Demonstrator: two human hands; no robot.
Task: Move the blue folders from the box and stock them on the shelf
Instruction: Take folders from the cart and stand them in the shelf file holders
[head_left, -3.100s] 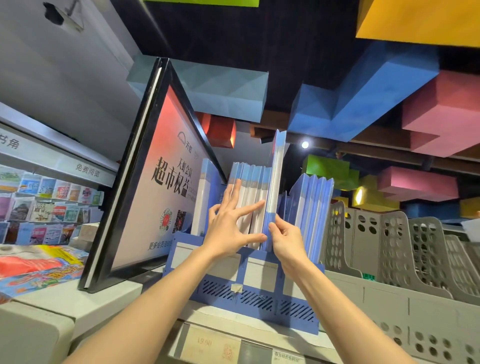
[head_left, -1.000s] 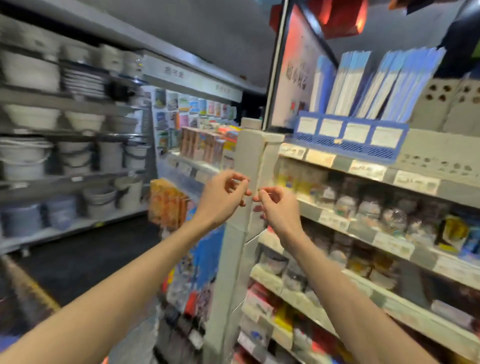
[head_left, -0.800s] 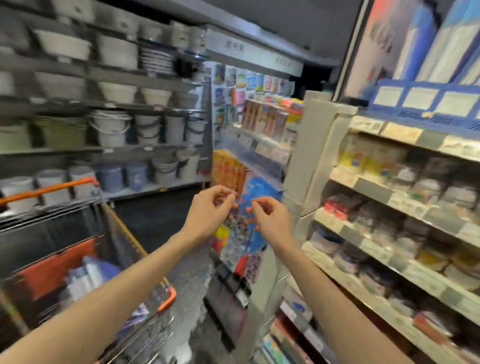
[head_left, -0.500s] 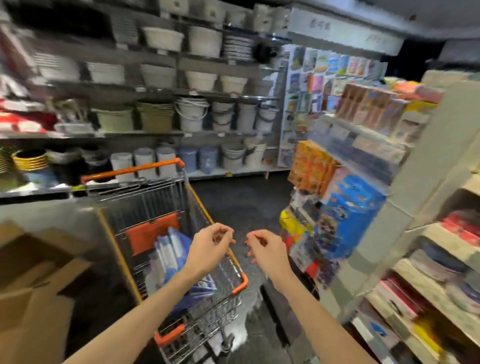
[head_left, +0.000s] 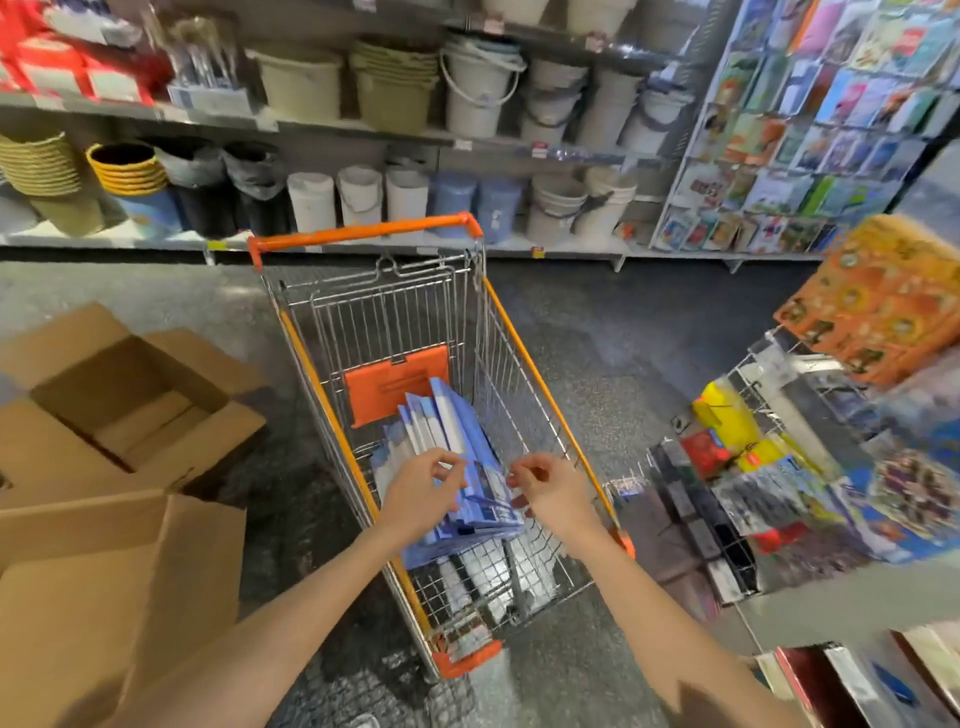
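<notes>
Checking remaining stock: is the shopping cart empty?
Not empty: blue folders lie piled inside the cart.

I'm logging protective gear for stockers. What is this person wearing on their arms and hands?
Both forearms are bare to the frame edge, no sleeves. The left hand and right hand carry no gloves, watch or wristband.

- No word, number or brand could be read anywhere.
- Shelf-edge tags (head_left: 538, 151) under the buckets were too small and blurred.
- Card rack (head_left: 810, 130) prints were smeared beyond reading.
</notes>
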